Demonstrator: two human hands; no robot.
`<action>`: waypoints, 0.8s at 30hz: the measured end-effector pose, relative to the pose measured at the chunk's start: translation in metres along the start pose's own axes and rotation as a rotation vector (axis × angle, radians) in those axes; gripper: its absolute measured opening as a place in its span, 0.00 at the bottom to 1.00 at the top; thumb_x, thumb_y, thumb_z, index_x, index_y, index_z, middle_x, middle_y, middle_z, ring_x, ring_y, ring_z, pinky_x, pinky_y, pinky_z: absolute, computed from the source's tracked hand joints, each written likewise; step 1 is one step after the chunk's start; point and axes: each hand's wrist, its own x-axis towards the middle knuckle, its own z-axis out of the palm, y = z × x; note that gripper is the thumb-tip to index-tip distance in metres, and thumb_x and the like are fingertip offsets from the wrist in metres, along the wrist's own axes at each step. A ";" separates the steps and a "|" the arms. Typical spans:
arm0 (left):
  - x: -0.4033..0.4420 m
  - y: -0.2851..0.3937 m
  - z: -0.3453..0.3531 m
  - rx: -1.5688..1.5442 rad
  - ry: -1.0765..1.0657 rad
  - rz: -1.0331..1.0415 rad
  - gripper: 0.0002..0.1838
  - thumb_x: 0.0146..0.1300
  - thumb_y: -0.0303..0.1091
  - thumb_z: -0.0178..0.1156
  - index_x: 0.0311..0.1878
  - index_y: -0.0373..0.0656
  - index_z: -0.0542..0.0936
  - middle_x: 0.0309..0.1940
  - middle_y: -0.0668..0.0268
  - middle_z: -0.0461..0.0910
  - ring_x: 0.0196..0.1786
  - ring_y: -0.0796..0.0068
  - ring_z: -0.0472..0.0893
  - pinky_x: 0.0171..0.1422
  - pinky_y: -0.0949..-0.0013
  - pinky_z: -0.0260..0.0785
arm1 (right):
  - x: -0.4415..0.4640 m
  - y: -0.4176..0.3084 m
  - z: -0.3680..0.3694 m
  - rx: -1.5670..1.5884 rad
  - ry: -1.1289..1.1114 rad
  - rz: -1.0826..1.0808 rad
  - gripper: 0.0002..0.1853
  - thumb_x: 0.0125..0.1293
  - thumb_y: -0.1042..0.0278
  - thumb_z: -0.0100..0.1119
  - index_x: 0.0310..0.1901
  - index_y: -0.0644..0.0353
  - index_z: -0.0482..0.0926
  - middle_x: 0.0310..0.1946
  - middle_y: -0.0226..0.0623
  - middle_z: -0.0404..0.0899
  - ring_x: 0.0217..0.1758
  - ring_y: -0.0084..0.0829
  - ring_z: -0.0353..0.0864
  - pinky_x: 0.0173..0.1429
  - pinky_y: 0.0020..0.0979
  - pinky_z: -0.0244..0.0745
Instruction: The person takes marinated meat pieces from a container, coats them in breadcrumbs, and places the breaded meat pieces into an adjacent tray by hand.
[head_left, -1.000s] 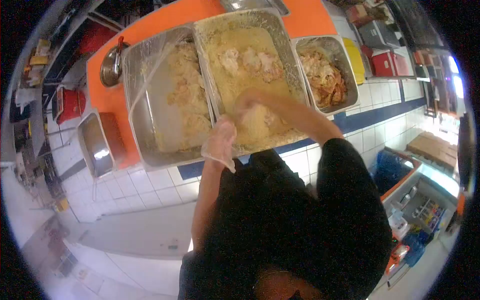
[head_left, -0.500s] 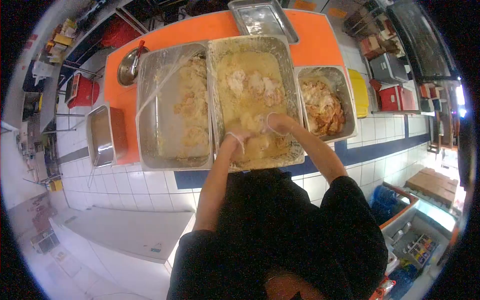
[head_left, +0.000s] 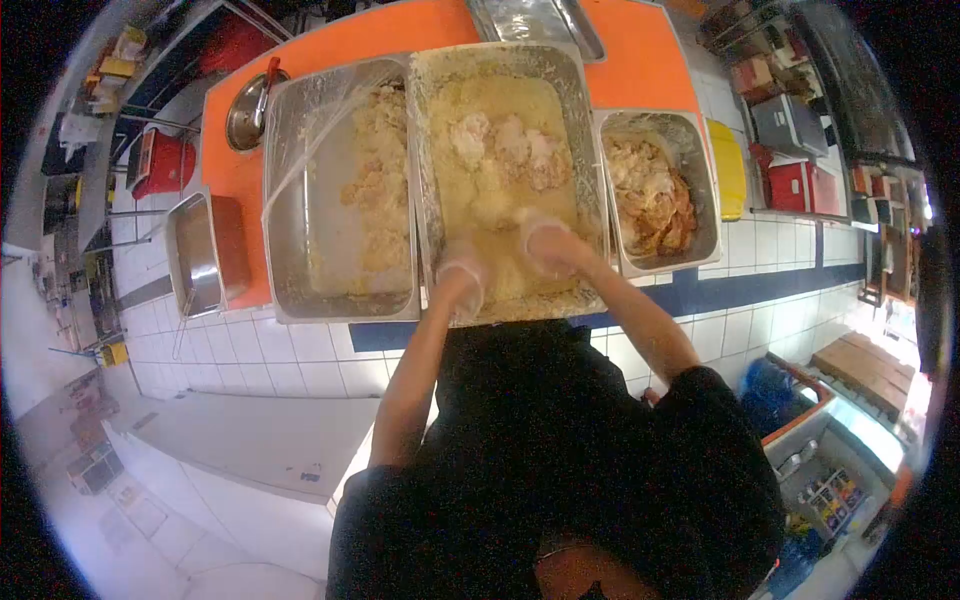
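Left hand (head_left: 462, 274) and right hand (head_left: 550, 248) blur, apart, at the pale coating (head_left: 515, 288); I can't tell whether either grips. Beyond them in the middle tray (head_left: 582, 130), raw-looking pieces (head_left: 511, 143) seem soft, probably slippery; I'd cup them underneath.

In front of the orange table (head_left: 645, 60), white tiles (head_left: 300, 345), blue band (head_left: 385, 337), white chest (head_left: 240, 440); beyond its right end, glaring light (head_left: 905, 345).

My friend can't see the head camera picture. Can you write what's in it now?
A person's blurred left hand and right hand reach into a metal pan of pale yellow coating with meat-like pieces. A second pan and a smaller pan, each holding more pieces, flank it along an orange table.
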 end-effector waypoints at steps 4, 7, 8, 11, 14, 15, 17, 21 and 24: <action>-0.013 -0.034 0.032 0.497 -0.407 0.251 0.16 0.53 0.35 0.60 0.40 0.32 0.81 0.38 0.43 0.81 0.43 0.47 0.81 0.47 0.55 0.73 | -0.016 -0.081 0.040 0.171 0.369 0.138 0.08 0.49 0.69 0.57 0.28 0.63 0.82 0.30 0.48 0.80 0.38 0.48 0.77 0.48 0.45 0.72; 0.023 -0.085 0.088 0.265 -0.384 0.196 0.16 0.53 0.35 0.60 0.41 0.34 0.82 0.43 0.45 0.81 0.47 0.46 0.80 0.53 0.53 0.73 | -0.010 -0.069 0.014 0.401 0.030 0.117 0.10 0.57 0.68 0.56 0.35 0.65 0.81 0.36 0.47 0.81 0.42 0.44 0.77 0.54 0.45 0.70; 0.030 -0.084 0.088 0.153 -0.337 0.197 0.15 0.51 0.35 0.60 0.39 0.34 0.83 0.42 0.46 0.81 0.47 0.45 0.80 0.53 0.53 0.73 | -0.009 -0.071 -0.001 0.474 -0.081 0.115 0.11 0.59 0.68 0.55 0.37 0.66 0.81 0.38 0.46 0.81 0.44 0.43 0.77 0.56 0.45 0.69; 0.026 -0.038 0.049 0.030 0.064 0.612 0.15 0.51 0.35 0.61 0.38 0.36 0.84 0.46 0.49 0.81 0.48 0.47 0.80 0.54 0.55 0.73 | -0.005 -0.097 -0.072 1.421 0.243 0.797 0.14 0.65 0.62 0.55 0.41 0.66 0.80 0.41 0.42 0.82 0.43 0.37 0.78 0.53 0.43 0.70; 0.017 -0.022 0.012 -0.107 -0.017 0.264 0.15 0.52 0.34 0.61 0.41 0.36 0.84 0.49 0.51 0.81 0.50 0.50 0.80 0.55 0.57 0.73 | -0.023 -0.061 -0.047 0.942 0.272 0.369 0.13 0.63 0.65 0.56 0.43 0.66 0.80 0.40 0.42 0.82 0.39 0.35 0.79 0.47 0.41 0.73; 0.012 -0.015 0.002 -0.148 -0.074 0.110 0.15 0.52 0.34 0.61 0.42 0.36 0.83 0.50 0.52 0.81 0.51 0.50 0.80 0.55 0.58 0.73 | -0.025 -0.058 -0.040 0.840 0.289 0.284 0.13 0.62 0.65 0.56 0.43 0.66 0.79 0.40 0.43 0.82 0.38 0.35 0.79 0.46 0.40 0.73; -0.020 -0.006 -0.003 0.504 -0.231 0.362 0.15 0.49 0.31 0.63 0.41 0.34 0.83 0.46 0.49 0.82 0.49 0.51 0.81 0.55 0.58 0.73 | -0.027 -0.069 -0.016 0.185 0.123 0.181 0.12 0.58 0.69 0.56 0.42 0.65 0.80 0.38 0.46 0.81 0.37 0.40 0.79 0.45 0.42 0.74; -0.027 -0.025 0.045 0.818 -0.363 0.376 0.15 0.48 0.30 0.64 0.41 0.34 0.83 0.42 0.47 0.82 0.46 0.52 0.82 0.51 0.57 0.74 | -0.015 -0.095 0.033 0.115 -0.450 0.193 0.13 0.54 0.72 0.55 0.42 0.65 0.80 0.38 0.50 0.80 0.39 0.48 0.78 0.46 0.44 0.73; -0.008 -0.025 0.028 0.498 -0.414 0.281 0.13 0.49 0.30 0.64 0.38 0.34 0.84 0.36 0.45 0.82 0.43 0.52 0.82 0.47 0.56 0.74 | -0.012 -0.054 0.056 0.317 0.027 0.018 0.15 0.58 0.70 0.55 0.46 0.63 0.80 0.43 0.44 0.81 0.43 0.41 0.79 0.48 0.40 0.74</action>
